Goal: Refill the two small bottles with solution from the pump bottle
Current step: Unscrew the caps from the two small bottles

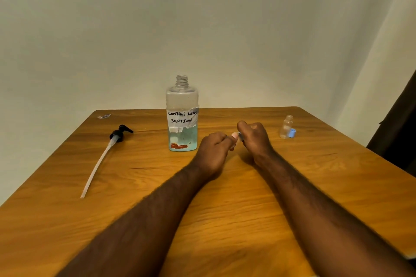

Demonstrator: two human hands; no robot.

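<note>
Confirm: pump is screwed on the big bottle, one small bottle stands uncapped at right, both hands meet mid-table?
No. Head view: pump lies on the table left of the big bottle. Small bottle uncapped at right, left hand and right hand meeting mid-table: correct.

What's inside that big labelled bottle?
The big bottle holds pale blue liquid at the bottom; its paper label hides the exact level. The top looks empty, neck open.
</note>
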